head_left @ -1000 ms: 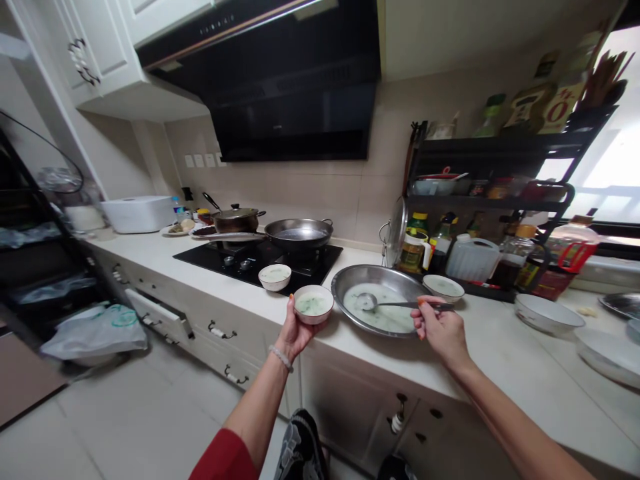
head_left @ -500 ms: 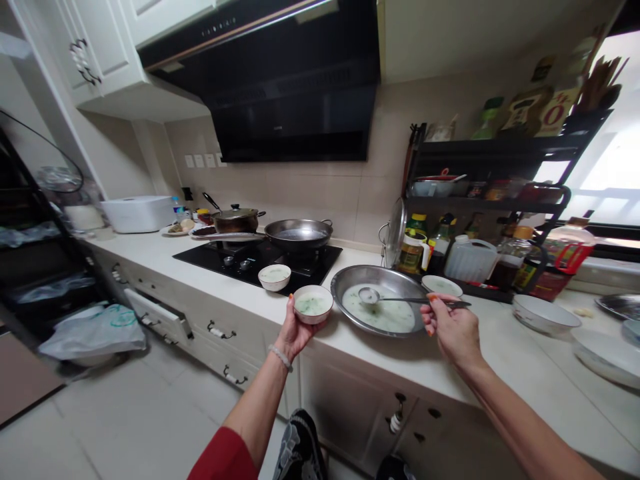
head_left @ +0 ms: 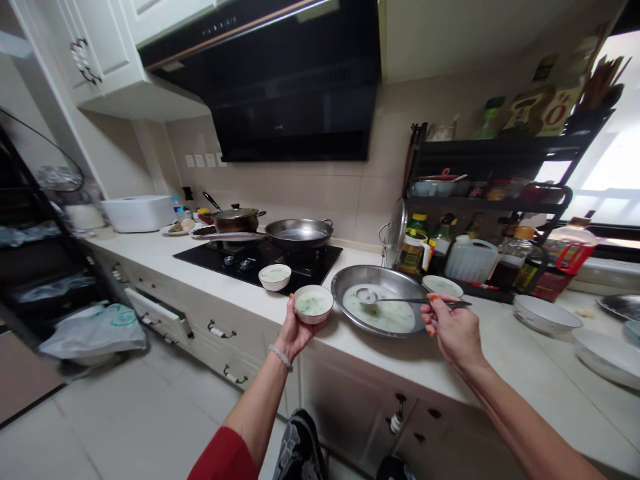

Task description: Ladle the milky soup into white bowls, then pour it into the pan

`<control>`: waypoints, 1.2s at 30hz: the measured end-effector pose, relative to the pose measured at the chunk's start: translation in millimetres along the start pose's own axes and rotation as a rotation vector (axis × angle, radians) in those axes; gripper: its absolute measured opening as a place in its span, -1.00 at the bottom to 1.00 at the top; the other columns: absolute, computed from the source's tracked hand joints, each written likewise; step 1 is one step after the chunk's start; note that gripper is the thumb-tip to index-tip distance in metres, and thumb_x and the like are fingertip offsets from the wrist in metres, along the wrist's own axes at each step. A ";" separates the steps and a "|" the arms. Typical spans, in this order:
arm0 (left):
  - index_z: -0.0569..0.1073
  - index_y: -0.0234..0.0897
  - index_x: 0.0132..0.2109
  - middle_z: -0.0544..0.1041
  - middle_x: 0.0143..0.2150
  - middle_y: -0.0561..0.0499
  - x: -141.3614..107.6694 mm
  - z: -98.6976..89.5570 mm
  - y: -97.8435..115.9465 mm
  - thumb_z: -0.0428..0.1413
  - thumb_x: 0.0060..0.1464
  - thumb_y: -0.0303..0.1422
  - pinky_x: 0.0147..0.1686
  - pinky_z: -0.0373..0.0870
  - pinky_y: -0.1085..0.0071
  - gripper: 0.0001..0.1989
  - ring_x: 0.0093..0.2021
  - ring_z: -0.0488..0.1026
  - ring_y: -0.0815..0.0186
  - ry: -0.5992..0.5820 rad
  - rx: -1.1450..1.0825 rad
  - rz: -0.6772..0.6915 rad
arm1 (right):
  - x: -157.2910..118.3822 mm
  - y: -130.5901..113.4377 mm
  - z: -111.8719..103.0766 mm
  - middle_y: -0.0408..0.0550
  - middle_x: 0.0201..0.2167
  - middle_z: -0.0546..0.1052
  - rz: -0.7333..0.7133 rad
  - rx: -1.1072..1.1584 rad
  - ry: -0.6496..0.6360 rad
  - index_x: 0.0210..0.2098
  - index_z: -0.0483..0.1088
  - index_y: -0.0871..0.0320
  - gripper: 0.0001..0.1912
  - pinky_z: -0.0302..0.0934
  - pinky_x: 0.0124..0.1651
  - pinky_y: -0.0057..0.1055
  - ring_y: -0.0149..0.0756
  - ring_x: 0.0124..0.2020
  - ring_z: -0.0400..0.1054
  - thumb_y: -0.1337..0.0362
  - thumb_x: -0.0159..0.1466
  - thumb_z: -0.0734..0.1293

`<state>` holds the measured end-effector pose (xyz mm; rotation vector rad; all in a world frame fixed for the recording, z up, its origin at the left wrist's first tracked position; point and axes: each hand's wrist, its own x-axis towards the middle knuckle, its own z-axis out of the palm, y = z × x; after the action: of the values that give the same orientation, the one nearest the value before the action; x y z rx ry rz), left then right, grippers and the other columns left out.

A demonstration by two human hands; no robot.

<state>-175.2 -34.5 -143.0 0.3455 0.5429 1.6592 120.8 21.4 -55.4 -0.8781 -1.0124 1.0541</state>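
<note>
My left hand is wrapped round the side and underside of a small white bowl of pale soup with green bits. To its right, a wide steel basin stands on the counter with more of this soup in it. My right hand grips the dark handle of a ladle, whose round head rests in the basin's soup. A second filled bowl sits at the cooktop's front edge. Another bowl of soup stands behind my right hand, beside the basin.
A wok and a lidded pot stand on the black cooktop. Bottles and jars fill a black rack at the back right. White bowls lie further right. Below the counter at left, a drawer stands pulled out.
</note>
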 end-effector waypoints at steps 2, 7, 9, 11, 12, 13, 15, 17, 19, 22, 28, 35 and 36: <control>0.19 -0.26 0.35 0.50 0.11 -0.29 0.4 -0.5 -0.2 -0.12 0.26 0.07 -0.18 0.54 0.08 -0.31 -0.02 0.53 -0.04 0.002 -0.001 0.005 | -0.3 0.3 -0.2 -0.16 -0.65 0.45 0.004 -0.001 0.000 -0.32 0.38 0.20 -0.37 0.09 -0.78 -0.58 -0.43 -0.69 0.26 -0.06 -0.21 0.59; 0.19 -0.30 0.35 0.50 0.11 -0.31 1.2 -1.3 -0.5 -0.13 0.26 0.07 -0.21 0.54 0.09 -0.30 -0.04 0.54 -0.06 0.000 0.013 0.009 | 0.7 2.1 -0.7 -0.16 -0.65 0.46 0.007 -0.005 -0.007 -0.32 0.39 0.20 -0.37 0.09 -0.77 -0.57 -0.42 -0.68 0.28 -0.06 -0.22 0.60; 0.20 -0.32 0.35 0.49 0.11 -0.32 1.3 -1.3 -0.6 -0.13 0.26 0.07 -0.22 0.54 0.11 -0.29 -0.04 0.53 -0.07 -0.004 0.016 0.009 | 0.8 0.5 0.6 -0.15 -0.64 0.46 0.003 0.002 -0.011 -0.32 0.39 0.20 -0.38 0.09 -0.77 -0.57 -0.42 -0.68 0.28 -0.06 -0.21 0.59; 0.20 -0.33 0.35 0.49 0.12 -0.32 1.4 -1.1 -0.6 -0.14 0.26 0.07 -0.21 0.54 0.10 -0.29 -0.04 0.53 -0.07 -0.009 0.018 0.010 | 0.1 -3.4 3.8 -0.14 -0.64 0.47 -0.007 0.014 -0.017 -0.31 0.39 0.20 -0.38 0.09 -0.77 -0.58 -0.42 -0.68 0.27 -0.05 -0.20 0.59; 0.20 -0.32 0.35 0.48 0.13 -0.32 1.4 -1.1 -0.5 -0.14 0.26 0.07 -0.21 0.54 0.10 -0.30 -0.03 0.53 -0.07 -0.008 0.019 0.011 | -0.7 -6.0 6.4 -0.14 -0.64 0.47 -0.012 0.019 -0.022 -0.31 0.39 0.20 -0.39 0.09 -0.77 -0.58 -0.42 -0.68 0.27 -0.05 -0.19 0.59; 0.20 -0.32 0.35 0.48 0.13 -0.32 1.4 -1.2 -0.5 -0.14 0.27 0.07 -0.20 0.54 0.10 -0.30 -0.03 0.53 -0.07 -0.006 0.019 0.011 | -1.8 -9.0 9.6 -0.14 -0.64 0.47 -0.016 0.025 -0.029 -0.31 0.38 0.19 -0.39 0.08 -0.77 -0.59 -0.43 -0.68 0.27 -0.05 -0.18 0.58; 0.20 -0.32 0.35 0.48 0.14 -0.32 1.6 -1.5 -0.6 -0.13 0.26 0.07 -0.20 0.54 0.09 -0.30 -0.02 0.52 -0.07 -0.004 0.019 0.009 | -4.8 -14.8 17.7 -0.13 -0.64 0.47 -0.026 0.036 -0.055 -0.30 0.38 0.18 -0.41 0.06 -0.76 -0.60 -0.43 -0.68 0.27 -0.04 -0.16 0.58; 0.20 -0.31 0.35 0.47 0.15 -0.31 1.7 -1.9 -0.7 -0.13 0.26 0.07 -0.19 0.53 0.09 -0.30 -0.01 0.52 -0.08 -0.005 0.011 0.010 | -8.7 -19.1 27.6 -0.13 -0.64 0.47 -0.034 0.046 -0.093 -0.30 0.37 0.17 -0.43 0.04 -0.76 -0.60 -0.42 -0.68 0.27 -0.04 -0.13 0.57; 0.20 -0.31 0.35 0.47 0.15 -0.31 1.8 -2.2 -1.0 -0.12 0.26 0.08 -0.19 0.53 0.09 -0.29 -0.01 0.52 -0.08 -0.007 0.002 0.009 | -13.4 -21.0 38.1 -0.13 -0.64 0.47 -0.045 0.053 -0.132 -0.29 0.36 0.16 -0.45 0.04 -0.76 -0.60 -0.42 -0.68 0.27 -0.05 -0.10 0.56; 0.17 -0.31 0.36 0.46 0.16 -0.33 2.0 -2.2 -1.4 -0.12 0.26 0.07 -0.19 0.52 0.08 -0.29 -0.01 0.52 -0.08 -0.015 -0.003 0.012 | -21.6 -18.9 52.8 -0.13 -0.63 0.47 -0.055 0.044 -0.200 -0.29 0.36 0.15 -0.48 0.06 -0.76 -0.58 -0.40 -0.68 0.27 -0.06 -0.04 0.53; 0.17 -0.31 0.37 0.46 0.16 -0.32 2.0 -0.8 -2.1 -0.13 0.26 0.08 -0.14 0.51 0.10 -0.28 0.01 0.52 -0.05 -0.034 -0.011 0.009 | -41.6 -1.1 67.5 -0.14 -0.57 0.47 -0.175 -0.098 -0.415 -0.21 0.37 0.14 -0.57 0.15 -0.75 -0.51 -0.41 -0.70 0.26 -0.09 0.19 0.39; 0.19 -0.29 0.37 0.48 0.15 -0.30 -0.4 2.3 -2.1 -0.12 0.27 0.06 -0.09 0.49 0.04 -0.30 0.00 0.52 -0.05 -0.017 -0.009 0.020 | -54.3 18.7 57.3 -0.01 -0.37 0.52 -0.512 -0.271 -0.702 -0.08 0.46 0.09 -0.75 0.27 -0.63 -0.48 -0.35 -0.53 0.38 0.12 0.37 0.26; 0.19 -0.28 0.36 0.48 0.15 -0.29 -0.7 2.6 -2.0 -0.13 0.27 0.06 -0.09 0.49 0.04 -0.31 0.00 0.52 -0.05 -0.012 -0.009 0.025 | -54.0 18.4 56.7 -0.02 -0.38 0.51 -0.511 -0.259 -0.693 -0.09 0.46 0.09 -0.75 0.27 -0.64 -0.48 -0.35 -0.54 0.38 0.11 0.36 0.26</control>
<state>-172.1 -34.7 -141.8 0.3562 0.5237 1.6819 53.1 -20.2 -67.8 -0.3977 -1.8719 0.7962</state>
